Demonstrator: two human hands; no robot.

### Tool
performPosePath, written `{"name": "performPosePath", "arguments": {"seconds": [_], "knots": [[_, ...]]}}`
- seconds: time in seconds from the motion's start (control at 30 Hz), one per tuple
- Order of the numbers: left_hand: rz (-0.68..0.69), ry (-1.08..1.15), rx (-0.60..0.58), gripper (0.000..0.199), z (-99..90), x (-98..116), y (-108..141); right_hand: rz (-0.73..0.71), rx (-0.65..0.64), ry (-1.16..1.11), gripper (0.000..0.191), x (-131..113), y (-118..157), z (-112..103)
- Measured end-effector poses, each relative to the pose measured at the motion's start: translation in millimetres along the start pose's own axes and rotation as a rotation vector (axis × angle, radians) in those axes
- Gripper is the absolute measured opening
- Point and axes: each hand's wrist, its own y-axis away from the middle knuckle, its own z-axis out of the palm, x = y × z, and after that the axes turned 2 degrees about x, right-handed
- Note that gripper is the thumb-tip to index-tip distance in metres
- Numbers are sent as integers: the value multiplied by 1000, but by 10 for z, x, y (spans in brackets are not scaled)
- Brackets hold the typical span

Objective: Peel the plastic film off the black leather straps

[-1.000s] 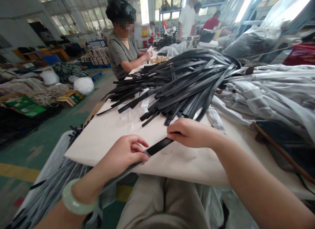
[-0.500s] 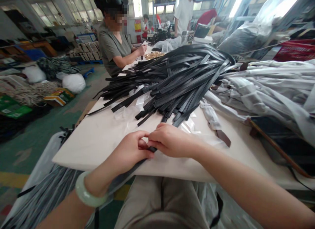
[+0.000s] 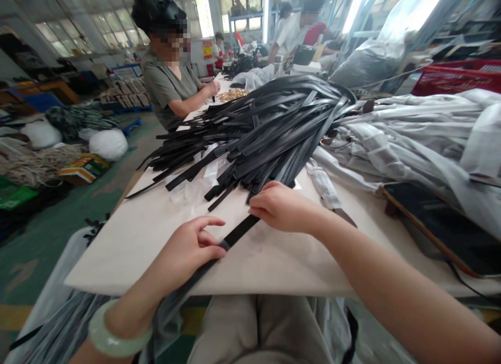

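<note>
A flat black strap [image 3: 241, 230] runs slantwise between my hands, just above the near part of the table. My right hand [image 3: 284, 207] pinches its upper end. Lower down, my left hand [image 3: 191, 244] has the strap under its thumb, with the index finger stretched out and the other fingers curled. Below the left thumb, a cloudy clear plastic sleeve [image 3: 182, 291] covers the strap, which hangs over the table edge. Just beyond my right hand lies a big heap of black straps [image 3: 282, 129], their ends toward me.
The pale table [image 3: 129, 244] bears plastic-wrapped straps [image 3: 415, 140] and a phone [image 3: 442, 218] on the right. Gold-coloured small parts [image 3: 234, 95] lie farther back. A co-worker [image 3: 168, 77] works at the far left side. Wrapped straps [image 3: 66, 327] fill a bin at lower left.
My hands have moved apart: the right one up and away along the strap, the left one down and to the left. More bare black strap shows between them. The view has shifted slightly.
</note>
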Motion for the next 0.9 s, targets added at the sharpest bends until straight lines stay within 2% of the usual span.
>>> {"name": "performPosePath", "arguments": {"seconds": [0.1, 0.33, 0.5, 0.6, 0.77, 0.9], "knots": [[-17, -32, 48, 55, -59, 10, 11, 49, 29, 54, 27, 59, -1, -67], [47, 15, -16, 53, 122, 58, -87, -87, 27, -2, 26, -232, -53, 165], [54, 130, -37, 55, 188, 26, -91, -160, -36, 32, 17, -341, -51, 206], [49, 91, -26, 57, 146, 19, -47, -136, -61, 55, 14, -287, -42, 141], [-3, 18, 51, 57, 52, 38, 24, 16, 49, 102, 25, -152, -31, 28], [34, 30, 40, 58, 99, 82, -28, -27, 46, 15, 23, -153, -52, 108]]}}
